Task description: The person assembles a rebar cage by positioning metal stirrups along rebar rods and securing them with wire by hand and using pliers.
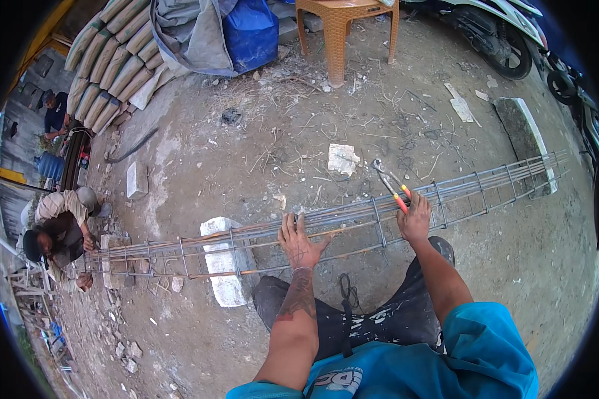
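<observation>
A long rebar cage [259,239] of steel bars and square stirrups lies across in front of me, above my knees. My left hand [299,248] grips its upper bars, fingers curled over them and thumb spread to the side. In my right hand [415,219] are pincers [389,183] with red and yellow handles, their jaws pointing away from me beyond the cage. That hand is right beside the bars; whether it also touches them is unclear. A white-faced block [224,289] supports the cage left of my legs, and a concrete slab [524,134] lies under its right end.
A crouching co-worker [65,219] has both hands at the cage's left end, near another block [112,269]. Farther off are another person [56,112], stacked sacks [115,55], a blue tarpaulin [252,35], a plastic stool [335,45] and a motorcycle [499,45]. Rubble [130,351] litters the ground.
</observation>
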Demonstrator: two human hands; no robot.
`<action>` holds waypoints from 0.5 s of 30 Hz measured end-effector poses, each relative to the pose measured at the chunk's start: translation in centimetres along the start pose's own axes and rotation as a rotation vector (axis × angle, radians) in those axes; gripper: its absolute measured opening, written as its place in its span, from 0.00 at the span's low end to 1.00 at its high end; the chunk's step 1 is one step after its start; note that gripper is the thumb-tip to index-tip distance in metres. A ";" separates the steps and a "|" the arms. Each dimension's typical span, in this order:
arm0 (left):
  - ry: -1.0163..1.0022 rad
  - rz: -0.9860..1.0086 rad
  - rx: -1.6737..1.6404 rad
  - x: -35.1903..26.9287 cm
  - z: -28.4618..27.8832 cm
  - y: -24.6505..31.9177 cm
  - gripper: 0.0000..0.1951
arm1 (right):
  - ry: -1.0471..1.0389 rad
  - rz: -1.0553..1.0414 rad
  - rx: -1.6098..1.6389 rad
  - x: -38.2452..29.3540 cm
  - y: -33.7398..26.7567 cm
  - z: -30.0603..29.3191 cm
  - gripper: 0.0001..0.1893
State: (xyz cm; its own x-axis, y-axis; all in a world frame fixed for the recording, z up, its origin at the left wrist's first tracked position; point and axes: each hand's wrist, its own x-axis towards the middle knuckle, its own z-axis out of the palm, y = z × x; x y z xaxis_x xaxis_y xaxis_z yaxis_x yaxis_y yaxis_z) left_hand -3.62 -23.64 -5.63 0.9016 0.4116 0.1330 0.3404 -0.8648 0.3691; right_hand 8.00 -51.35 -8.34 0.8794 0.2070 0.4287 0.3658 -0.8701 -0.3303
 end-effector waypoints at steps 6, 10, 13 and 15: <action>-0.019 -0.004 -0.017 0.0 -0.1 0.1 0.46 | -0.004 -0.002 0.006 0.0 0.1 0.1 0.32; -0.014 -0.001 -0.025 0.0 0.1 0.0 0.45 | 0.015 -0.017 -0.002 -0.1 0.1 0.1 0.33; -0.010 0.008 -0.021 0.0 0.3 -0.1 0.46 | 0.003 -0.006 0.001 -0.1 0.1 0.1 0.33; -0.006 0.011 -0.021 0.0 0.3 -0.2 0.46 | 0.025 -0.023 0.004 -0.1 0.1 0.1 0.32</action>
State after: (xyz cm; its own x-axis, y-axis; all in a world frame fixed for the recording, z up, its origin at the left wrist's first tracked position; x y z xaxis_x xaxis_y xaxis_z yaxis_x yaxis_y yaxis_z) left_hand -3.56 -23.59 -5.98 0.9071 0.3998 0.1314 0.3245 -0.8633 0.3865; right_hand 7.99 -51.38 -8.43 0.8629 0.2153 0.4572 0.3870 -0.8633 -0.3240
